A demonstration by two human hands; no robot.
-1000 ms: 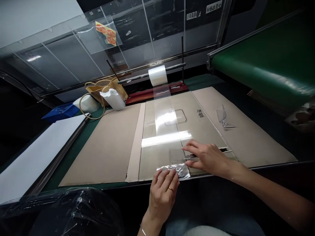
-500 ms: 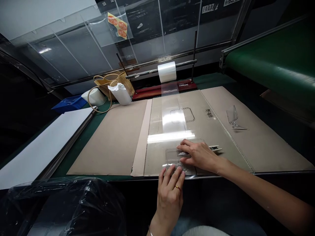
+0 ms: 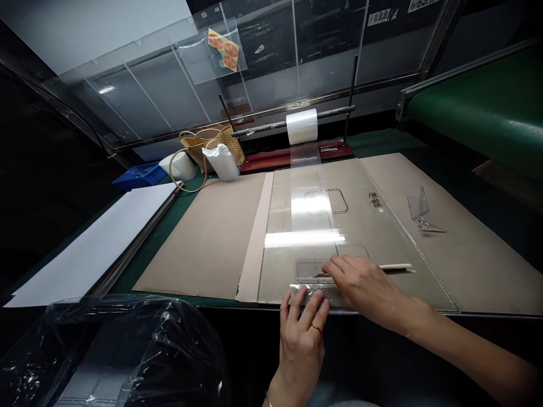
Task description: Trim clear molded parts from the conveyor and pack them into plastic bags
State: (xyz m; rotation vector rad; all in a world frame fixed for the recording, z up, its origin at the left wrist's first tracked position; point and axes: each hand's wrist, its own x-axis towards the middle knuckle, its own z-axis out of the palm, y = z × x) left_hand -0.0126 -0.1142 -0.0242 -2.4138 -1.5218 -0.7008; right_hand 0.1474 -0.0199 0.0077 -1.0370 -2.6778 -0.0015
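Observation:
In my right hand [image 3: 365,282] is a craft knife [image 3: 396,268], its blade pointing left and its pale handle sticking out behind the hand to the right. The fingers are closed round it, low over a glass sheet [image 3: 382,249]. My left hand [image 3: 303,333] lies with spread fingers, the tips pressing a strip of clear film [image 3: 297,289] at the table's front edge. Under the glass, a drawn rectangle [image 3: 303,270] shows just beyond those fingertips. Whether the blade touches the film cannot be made out.
Behind the glass hangs a roll of clear film [image 3: 302,125], its end running down over the glass. Bent clear plastic pieces [image 3: 419,212] lie right on brown board. Stacked white sheets [image 3: 97,237] lie left. A bin with a black bag [image 3: 169,339] stands front left; a green conveyor [image 3: 479,102] juts in right.
My right hand has come a little nearer the front edge, and the knife's handle now shows longer to the right. My left hand stays on the film. The whole view has shifted slightly.

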